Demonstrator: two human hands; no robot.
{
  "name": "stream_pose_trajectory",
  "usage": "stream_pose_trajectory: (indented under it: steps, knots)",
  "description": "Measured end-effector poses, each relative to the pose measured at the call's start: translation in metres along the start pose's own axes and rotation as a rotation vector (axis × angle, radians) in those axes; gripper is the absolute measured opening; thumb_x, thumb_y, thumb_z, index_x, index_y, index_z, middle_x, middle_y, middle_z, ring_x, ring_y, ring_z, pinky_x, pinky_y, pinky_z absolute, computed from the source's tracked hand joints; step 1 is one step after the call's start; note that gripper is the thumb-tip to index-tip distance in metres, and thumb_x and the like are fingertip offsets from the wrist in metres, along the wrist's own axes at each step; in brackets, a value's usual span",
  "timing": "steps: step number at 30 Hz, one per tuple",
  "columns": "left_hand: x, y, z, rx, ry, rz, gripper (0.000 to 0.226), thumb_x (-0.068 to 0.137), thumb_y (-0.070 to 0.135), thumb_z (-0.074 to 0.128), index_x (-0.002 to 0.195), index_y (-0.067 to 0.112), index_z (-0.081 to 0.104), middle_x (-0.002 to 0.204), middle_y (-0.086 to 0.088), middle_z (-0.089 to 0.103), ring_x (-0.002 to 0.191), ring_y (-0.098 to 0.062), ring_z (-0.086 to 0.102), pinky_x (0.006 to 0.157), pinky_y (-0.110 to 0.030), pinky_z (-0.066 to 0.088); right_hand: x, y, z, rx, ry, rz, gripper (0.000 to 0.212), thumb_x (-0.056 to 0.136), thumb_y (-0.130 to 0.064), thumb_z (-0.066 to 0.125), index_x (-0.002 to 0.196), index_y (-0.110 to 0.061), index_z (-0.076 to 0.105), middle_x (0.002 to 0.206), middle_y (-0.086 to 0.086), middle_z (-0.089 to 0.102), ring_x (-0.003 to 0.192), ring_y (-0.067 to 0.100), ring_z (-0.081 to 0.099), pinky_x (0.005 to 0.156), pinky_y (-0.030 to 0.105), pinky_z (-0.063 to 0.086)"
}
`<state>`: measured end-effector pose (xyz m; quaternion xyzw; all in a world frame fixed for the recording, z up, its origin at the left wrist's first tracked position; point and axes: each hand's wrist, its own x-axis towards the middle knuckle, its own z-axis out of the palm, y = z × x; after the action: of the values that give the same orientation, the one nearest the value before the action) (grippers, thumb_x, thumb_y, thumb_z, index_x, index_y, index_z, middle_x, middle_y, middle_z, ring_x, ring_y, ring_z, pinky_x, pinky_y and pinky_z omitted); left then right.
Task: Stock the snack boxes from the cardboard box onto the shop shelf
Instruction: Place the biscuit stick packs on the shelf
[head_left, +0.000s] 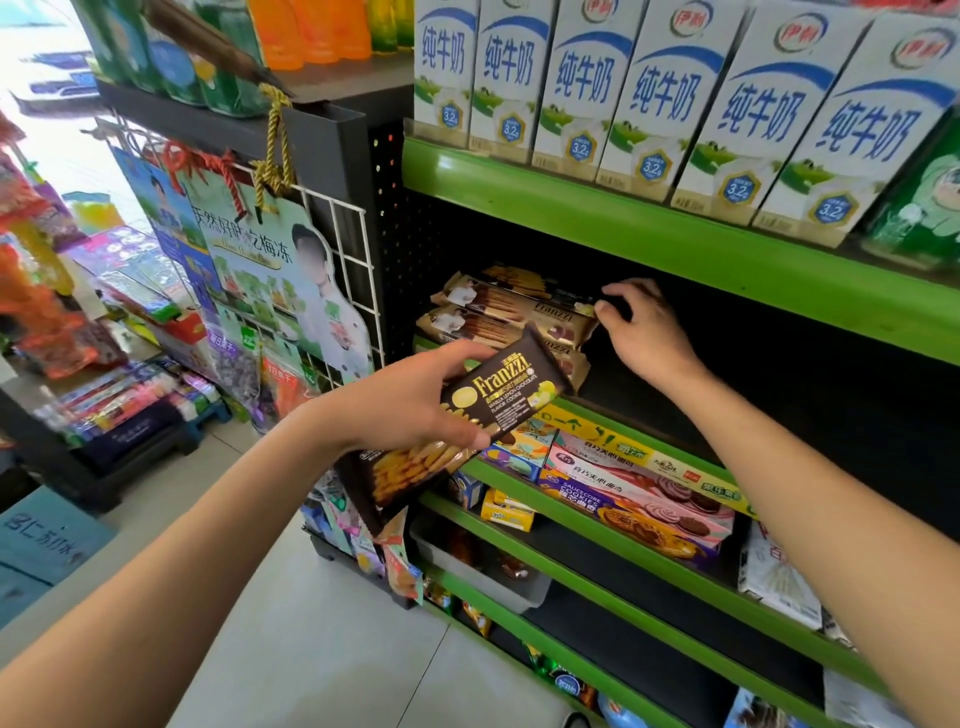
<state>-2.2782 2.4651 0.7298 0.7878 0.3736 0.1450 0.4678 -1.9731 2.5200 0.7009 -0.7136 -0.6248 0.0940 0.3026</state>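
My left hand (410, 400) grips a dark brown Franzzi cookie box (498, 395) in front of the green shop shelf (727, 254), tilted with its far end up. A small stack of Franzzi boxes (498, 317) lies at the left end of the middle shelf. My right hand (644, 327) reaches into that shelf, and its fingertips touch the right end of the top box in the stack. The rest of that shelf level to the right is dark and bare. The cardboard box is out of view.
White milk cartons (654, 93) line the shelf above. Cookie boxes (639, 488) lie on the shelf below. A wire rack with hanging snack bags (291, 291) stands at the shelf's left end. More goods sit on a low display (130, 405) to the left.
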Motion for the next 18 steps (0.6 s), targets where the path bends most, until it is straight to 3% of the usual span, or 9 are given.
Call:
stream_pose_trajectory:
  steps: [1, 3, 5, 7, 9, 11, 15, 18]
  knots:
    - [0.003, 0.003, 0.0, 0.027, -0.013, 0.011, 0.08, 0.075, 0.024, 0.084, 0.138, 0.034, 0.036, 0.12, 0.009, 0.061, 0.1, -0.005, 0.066, 0.084, -0.027, 0.057, -0.009, -0.009, -0.006, 0.113, -0.002, -0.009, 0.026, 0.098, -0.041, 0.048, 0.116, -0.028, 0.062, 0.118, -0.008, 0.058, 0.11, 0.013, 0.057, 0.088, 0.031, 0.044]
    - [0.012, 0.01, 0.0, 0.078, -0.026, 0.035, 0.079, 0.075, 0.025, 0.083, 0.139, 0.033, 0.037, 0.119, 0.011, 0.062, 0.1, -0.005, 0.065, 0.086, -0.028, 0.056, -0.031, -0.026, -0.017, 0.459, -0.208, -0.03, 0.016, 0.095, -0.042, 0.052, 0.103, -0.037, 0.065, 0.096, -0.014, 0.067, 0.087, 0.005, 0.063, 0.073, 0.028, 0.047]
    - [0.024, 0.019, 0.002, 0.113, -0.033, 0.061, 0.078, 0.076, 0.025, 0.082, 0.139, 0.031, 0.038, 0.117, 0.011, 0.062, 0.099, -0.004, 0.065, 0.086, -0.029, 0.055, -0.052, -0.034, -0.024, 0.699, -0.458, -0.05, 0.022, 0.09, -0.043, 0.058, 0.109, -0.038, 0.066, 0.1, -0.009, 0.072, 0.088, 0.006, 0.066, 0.07, 0.023, 0.052]
    - [0.038, 0.029, 0.006, 0.118, -0.055, 0.084, 0.078, 0.077, 0.024, 0.082, 0.141, 0.028, 0.039, 0.117, 0.009, 0.062, 0.098, -0.007, 0.066, 0.084, -0.032, 0.056, -0.065, -0.032, -0.027, 0.793, -0.573, -0.041, 0.033, 0.086, -0.037, 0.068, 0.118, -0.03, 0.062, 0.105, -0.004, 0.072, 0.092, 0.009, 0.066, 0.065, 0.02, 0.052]
    - [0.054, 0.037, 0.007, 0.25, -0.03, 0.116, 0.073, 0.08, 0.029, 0.079, 0.142, 0.026, 0.041, 0.12, 0.007, 0.063, 0.098, -0.008, 0.064, 0.084, -0.027, 0.054, -0.069, -0.023, -0.028, 0.86, -0.54, 0.032, 0.037, 0.082, -0.028, 0.072, 0.116, -0.02, 0.059, 0.099, -0.002, 0.072, 0.085, 0.009, 0.066, 0.055, 0.019, 0.051]
    - [0.068, 0.041, 0.006, 0.494, 0.095, 0.144, 0.062, 0.086, 0.039, 0.07, 0.141, 0.025, 0.045, 0.126, 0.003, 0.06, 0.104, -0.011, 0.059, 0.087, -0.028, 0.05, -0.067, -0.015, -0.03, 0.968, -0.417, 0.18, 0.034, 0.08, -0.019, 0.069, 0.111, -0.013, 0.058, 0.098, 0.003, 0.072, 0.08, 0.012, 0.069, 0.054, 0.021, 0.054]
    - [0.092, 0.034, 0.0, 0.713, 0.399, 0.165, 0.05, 0.092, 0.039, 0.057, 0.138, 0.021, 0.05, 0.132, -0.009, 0.05, 0.122, -0.03, 0.046, 0.103, -0.049, 0.041, -0.045, 0.012, -0.034, 1.273, -0.055, 0.538, 0.035, 0.092, -0.007, 0.061, 0.124, -0.005, 0.046, 0.116, 0.017, 0.06, 0.086, 0.024, 0.067, 0.054, 0.025, 0.057]
    - [0.107, 0.019, -0.001, 0.721, 0.466, 0.088, 0.049, 0.093, 0.035, 0.051, 0.139, 0.021, 0.049, 0.139, -0.012, 0.047, 0.129, -0.033, 0.041, 0.108, -0.051, 0.035, -0.026, 0.025, -0.031, 1.449, 0.068, 0.649, 0.006, 0.097, -0.004, 0.054, 0.102, -0.003, 0.054, 0.114, 0.018, 0.057, 0.097, 0.029, 0.062, 0.06, 0.031, 0.06]
